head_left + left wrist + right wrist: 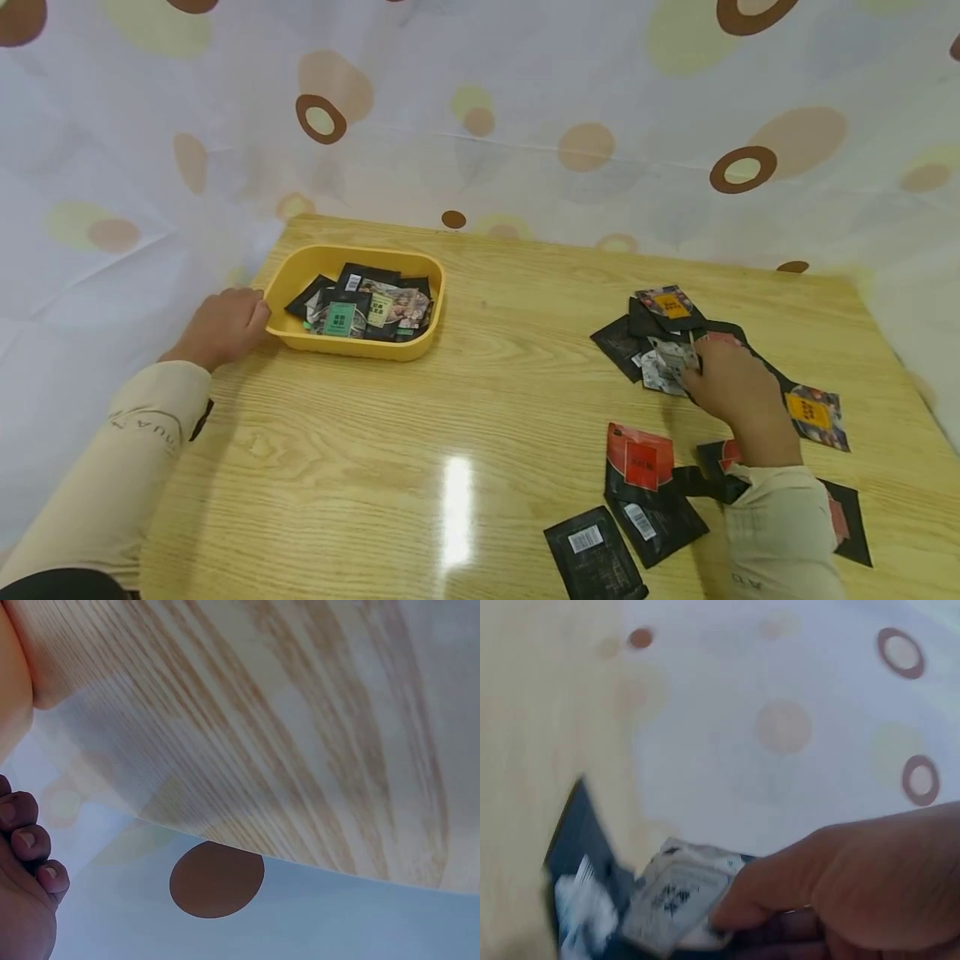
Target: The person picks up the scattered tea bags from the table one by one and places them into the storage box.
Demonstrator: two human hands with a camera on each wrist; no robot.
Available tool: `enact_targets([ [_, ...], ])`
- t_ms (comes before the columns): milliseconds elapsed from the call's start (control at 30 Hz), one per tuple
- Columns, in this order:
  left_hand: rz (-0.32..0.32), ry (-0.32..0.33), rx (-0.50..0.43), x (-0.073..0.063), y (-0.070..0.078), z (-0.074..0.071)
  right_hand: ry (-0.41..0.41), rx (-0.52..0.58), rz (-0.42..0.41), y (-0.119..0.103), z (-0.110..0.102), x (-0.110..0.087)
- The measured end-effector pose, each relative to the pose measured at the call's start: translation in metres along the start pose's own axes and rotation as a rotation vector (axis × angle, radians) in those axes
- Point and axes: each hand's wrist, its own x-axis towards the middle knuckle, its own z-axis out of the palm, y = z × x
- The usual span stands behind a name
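Observation:
At the left, my left hand (227, 325) grips the near left edge of a yellow plastic basket (363, 349). Several dark sachets, one with a green label (340, 318), lie inside it. Curled fingers (27, 838) show beside the basket (13, 682) in the left wrist view. Over on the right, my right hand (733, 382) pinches a silvery white-labelled sachet (679, 900) between thumb and fingers, at a pile of packets. Under and around it lie a black sachet (617, 346) and an orange-labelled sachet (670, 305). The palm hides part of the pile.
Nearer on the wooden table (360, 467) lie a red-and-black sachet (640, 458), a black one with a barcode (592, 554), and others partly under the right sleeve (783, 533). Another orange-labelled sachet (817, 414) is at the right. A dotted cloth (525, 108) hangs behind the table.

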Motion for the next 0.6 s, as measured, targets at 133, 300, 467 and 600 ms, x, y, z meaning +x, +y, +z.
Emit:
enact_targets([
  [133,-0.006,-0.012,0.004,0.001,-0.001,0.001,0.166,0.178,-0.178,-0.038,-0.008,0.005],
  [300,-0.019,-0.007,0.007,0.0,-0.001,0.0,0.094,0.626,-0.197,-0.097,0.001,0.036],
  [467,-0.016,-0.007,0.015,0.001,-0.001,-0.002,-0.074,1.017,-0.176,-0.156,0.026,0.072],
  [600,-0.017,-0.016,0.004,0.002,0.0,-0.003,-0.112,1.077,-0.193,-0.202,0.043,0.091],
])
